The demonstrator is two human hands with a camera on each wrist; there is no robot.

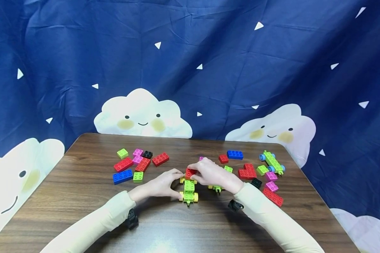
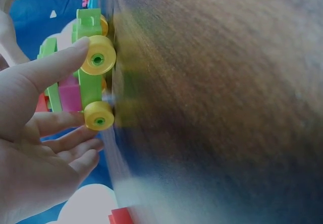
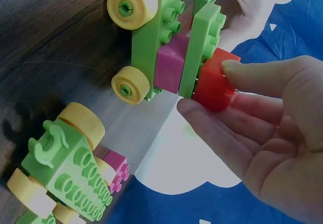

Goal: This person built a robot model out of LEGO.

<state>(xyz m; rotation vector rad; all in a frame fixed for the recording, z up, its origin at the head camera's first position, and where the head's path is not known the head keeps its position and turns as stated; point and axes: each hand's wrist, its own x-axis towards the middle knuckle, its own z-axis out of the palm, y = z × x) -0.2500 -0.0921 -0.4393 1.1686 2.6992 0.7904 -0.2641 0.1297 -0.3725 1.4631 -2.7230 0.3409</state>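
Observation:
A green wheeled base (image 3: 146,47) with yellow wheels stands on the table, carrying a pink brick (image 3: 172,65) and, above that, a green brick (image 3: 200,45). On top of the green brick, at its far end, sits a red brick (image 3: 216,80). My right hand (image 1: 213,174) pinches the red brick between thumb and fingers. My left hand (image 1: 163,184) spans the left side of the vehicle, its thumb at a near yellow wheel (image 2: 98,55) and its fingers by the far wheel (image 2: 99,115).
Red, blue, pink, black and green bricks (image 1: 122,176) lie at the left. A second yellow-wheeled base (image 3: 65,168) stands just right of the vehicle. Further right are more bricks (image 1: 273,196) and a green base with blue wheels (image 1: 272,162). A blue curtain (image 1: 190,70) hangs behind the table.

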